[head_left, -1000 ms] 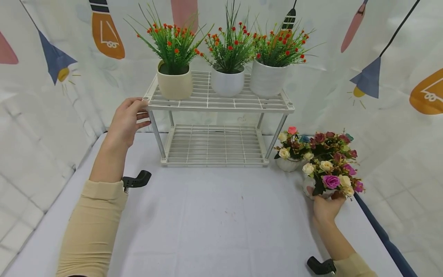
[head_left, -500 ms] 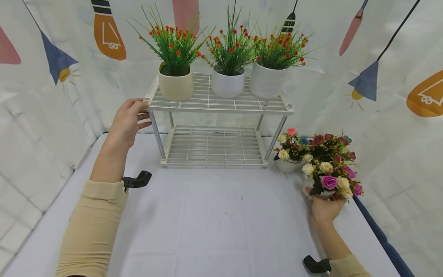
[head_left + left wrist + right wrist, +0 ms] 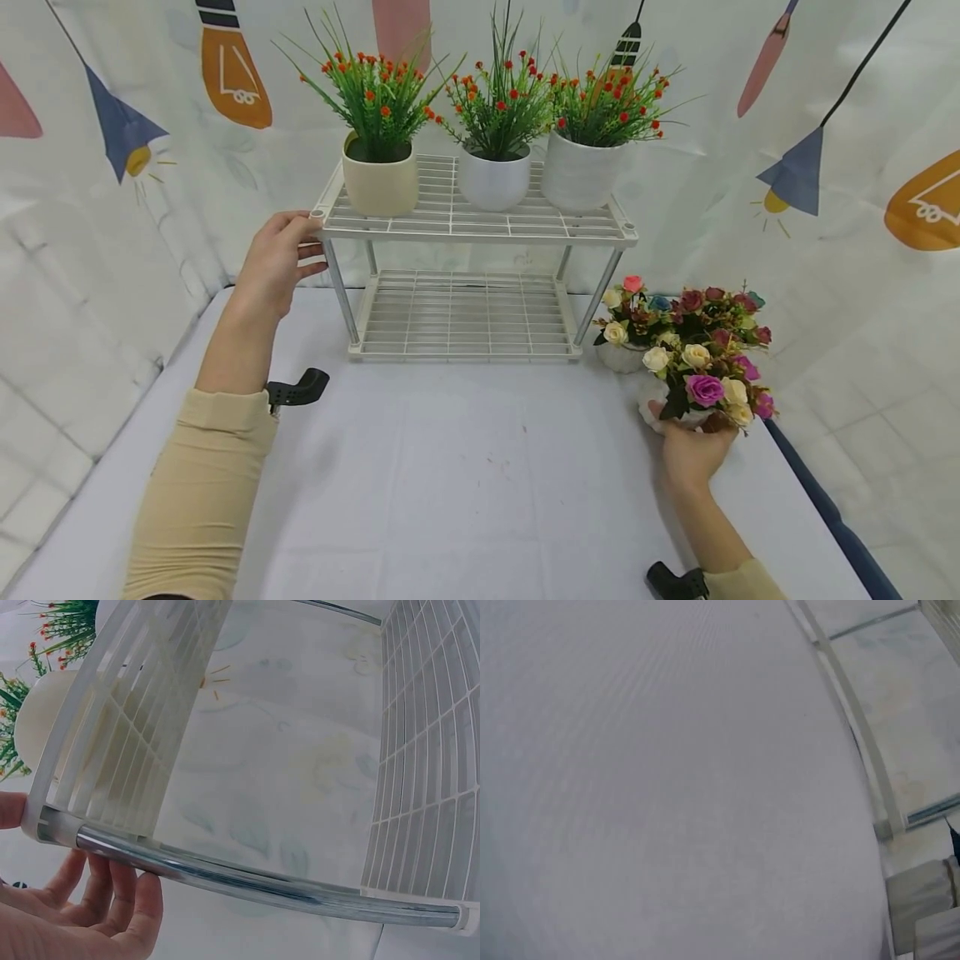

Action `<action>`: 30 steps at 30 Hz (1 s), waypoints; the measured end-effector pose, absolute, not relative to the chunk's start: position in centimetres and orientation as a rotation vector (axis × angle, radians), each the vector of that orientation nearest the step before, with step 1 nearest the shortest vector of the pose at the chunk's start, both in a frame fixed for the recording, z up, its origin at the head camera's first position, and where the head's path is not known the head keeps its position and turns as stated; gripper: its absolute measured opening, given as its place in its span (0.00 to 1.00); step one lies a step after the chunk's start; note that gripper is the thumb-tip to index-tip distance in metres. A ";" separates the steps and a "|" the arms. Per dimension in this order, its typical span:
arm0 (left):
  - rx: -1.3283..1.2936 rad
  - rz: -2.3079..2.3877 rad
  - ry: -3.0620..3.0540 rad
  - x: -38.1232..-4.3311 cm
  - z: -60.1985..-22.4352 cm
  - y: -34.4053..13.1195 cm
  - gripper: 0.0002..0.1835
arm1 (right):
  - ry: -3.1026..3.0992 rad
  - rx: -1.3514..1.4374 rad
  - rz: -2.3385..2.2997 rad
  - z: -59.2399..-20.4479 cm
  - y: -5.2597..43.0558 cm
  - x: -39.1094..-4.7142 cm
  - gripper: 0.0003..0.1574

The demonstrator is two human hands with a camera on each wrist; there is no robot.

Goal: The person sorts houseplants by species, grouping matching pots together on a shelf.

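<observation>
My left hand (image 3: 270, 262) holds the upper left corner of a white two-tier wire rack (image 3: 480, 239). In the left wrist view, its fingertips (image 3: 146, 896) lie against the metal post (image 3: 262, 881) just below that corner. At the right, my right hand (image 3: 696, 458) grips a white pot (image 3: 651, 406) of artificial roses in purple and cream. Behind it, on the table, are a pot of dark red roses (image 3: 693, 302) and a small pot of mixed roses (image 3: 617, 332). The right wrist view does not show the right hand.
Three potted grasses with orange-red flowers stand on the top tier: a cream pot (image 3: 380, 185), a small white pot (image 3: 492, 179) and a larger white pot (image 3: 581, 175). A white cloth (image 3: 450, 467) covers the table. A patterned curtain (image 3: 697, 50) hangs close behind the rack.
My right hand has shifted slightly left, carrying the pot of purple and cream roses with it. The left hand stays on the rack corner.
</observation>
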State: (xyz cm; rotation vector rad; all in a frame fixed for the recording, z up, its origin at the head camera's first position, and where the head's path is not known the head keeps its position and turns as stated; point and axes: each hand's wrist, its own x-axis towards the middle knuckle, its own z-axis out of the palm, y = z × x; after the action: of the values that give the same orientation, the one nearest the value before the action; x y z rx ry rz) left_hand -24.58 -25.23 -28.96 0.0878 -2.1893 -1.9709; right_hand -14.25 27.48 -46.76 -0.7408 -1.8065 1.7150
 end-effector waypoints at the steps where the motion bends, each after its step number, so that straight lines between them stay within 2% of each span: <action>1: 0.088 -1.971 -2.188 -24.6 -29.0 -25.2 0.19 | -1.811 -0.738 1.728 -46.6 27.3 -14.2 0.69; 18: 0.110 -1.967 -2.184 -24.4 -28.9 -25.1 0.22 | -1.734 -0.499 1.820 -45.0 22.3 -14.1 0.65; 30: 0.118 -1.976 -2.179 -24.3 -28.9 -25.0 0.22 | -1.731 -0.363 1.941 -44.8 17.5 -15.7 0.66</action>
State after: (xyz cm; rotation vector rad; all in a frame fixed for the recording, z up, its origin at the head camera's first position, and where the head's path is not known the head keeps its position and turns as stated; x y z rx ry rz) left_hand -24.34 -24.99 -28.90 0.1177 -2.1787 -1.9764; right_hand -15.67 17.50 -44.85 -0.3626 -1.7308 1.9409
